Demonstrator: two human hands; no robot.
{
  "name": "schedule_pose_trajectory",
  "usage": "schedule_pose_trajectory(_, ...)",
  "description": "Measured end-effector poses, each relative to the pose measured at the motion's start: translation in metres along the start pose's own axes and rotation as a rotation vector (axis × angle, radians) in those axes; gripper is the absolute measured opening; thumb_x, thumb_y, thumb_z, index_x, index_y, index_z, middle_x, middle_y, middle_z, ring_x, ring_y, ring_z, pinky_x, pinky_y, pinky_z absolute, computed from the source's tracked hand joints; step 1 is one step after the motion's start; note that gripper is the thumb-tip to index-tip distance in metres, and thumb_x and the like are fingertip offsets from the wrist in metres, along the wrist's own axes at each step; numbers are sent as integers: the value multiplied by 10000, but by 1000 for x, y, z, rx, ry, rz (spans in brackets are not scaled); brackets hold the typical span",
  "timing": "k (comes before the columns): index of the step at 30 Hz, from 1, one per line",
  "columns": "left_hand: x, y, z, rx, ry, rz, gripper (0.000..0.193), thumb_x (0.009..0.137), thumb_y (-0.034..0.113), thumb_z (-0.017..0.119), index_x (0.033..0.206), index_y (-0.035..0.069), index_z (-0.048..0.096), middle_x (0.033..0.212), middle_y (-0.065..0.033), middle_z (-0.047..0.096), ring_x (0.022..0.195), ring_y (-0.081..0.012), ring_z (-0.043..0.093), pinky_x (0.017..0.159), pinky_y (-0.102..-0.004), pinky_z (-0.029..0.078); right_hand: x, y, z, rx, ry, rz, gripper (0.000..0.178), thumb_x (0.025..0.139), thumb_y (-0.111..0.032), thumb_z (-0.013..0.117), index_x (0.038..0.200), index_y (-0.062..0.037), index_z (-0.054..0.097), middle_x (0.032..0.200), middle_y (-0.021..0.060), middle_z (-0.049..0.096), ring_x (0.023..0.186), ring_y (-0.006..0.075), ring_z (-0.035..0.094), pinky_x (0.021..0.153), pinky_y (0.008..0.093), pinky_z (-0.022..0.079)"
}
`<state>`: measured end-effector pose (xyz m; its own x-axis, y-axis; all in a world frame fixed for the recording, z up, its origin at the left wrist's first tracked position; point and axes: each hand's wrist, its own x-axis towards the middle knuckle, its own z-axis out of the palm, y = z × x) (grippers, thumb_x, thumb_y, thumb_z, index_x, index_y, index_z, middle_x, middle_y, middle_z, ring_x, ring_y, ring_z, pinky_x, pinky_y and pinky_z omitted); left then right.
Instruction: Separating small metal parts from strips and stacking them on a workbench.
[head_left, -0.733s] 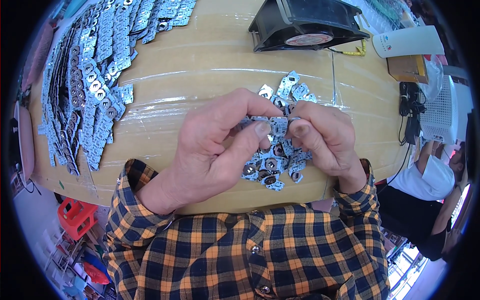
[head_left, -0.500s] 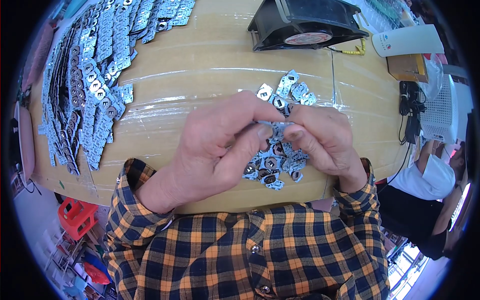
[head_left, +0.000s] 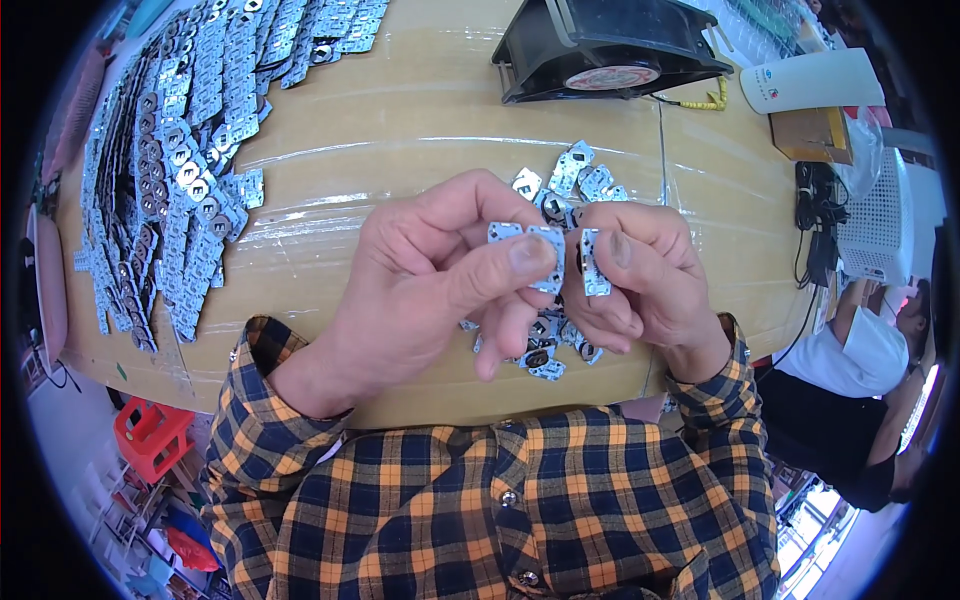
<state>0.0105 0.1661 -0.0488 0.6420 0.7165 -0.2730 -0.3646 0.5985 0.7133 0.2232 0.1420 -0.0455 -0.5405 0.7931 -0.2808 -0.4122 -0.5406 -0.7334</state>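
My left hand pinches a short strip of circuit boards, pale with dark components, between thumb and fingers. Close beside it, my right hand grips a single small circuit board under its thumb. A narrow gap parts the two pieces. Beneath and beyond my hands lies a loose pile of small separate boards, some bearing round metal battery holders. My fingers cover the middle of that pile.
Long board strips are heaped at the far left. A black fan stands at the back, near a white cup, a cardboard box and black cables. A person is at the right; a red stool stands lower left.
My hands have turned, and the boards between them now show their faces. The piece in my right hand is now apart from the strip in my left.
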Motion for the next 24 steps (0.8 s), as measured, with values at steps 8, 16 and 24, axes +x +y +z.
schedule_pose_trajectory(8,1,-13,-5,529,85,419,179,931,15,556,1100,-46,554,866,-94,641,641,-121,625,565,-214,515,8,1,3,-356,228,-126,309,1009,-214,490,781,-14,554,553,-20,496,421,21,421,395,183,320)
schedule_pose_trajectory(16,5,-14,-4,1081,189,915,276,742,-108,660,1008,-54,612,801,-158,622,634,-277,628,557,-317,495,7,-1,6,-547,229,-161,313,1000,-205,494,750,-17,486,556,-2,465,423,37,378,397,198,328)
schedule_pose_trajectory(24,1,-9,-1,1156,247,931,273,735,-118,655,996,-47,619,783,-152,622,614,-263,625,531,-318,486,8,2,9,-443,247,-147,296,999,-183,498,756,-18,531,549,-17,475,423,27,401,397,190,317)
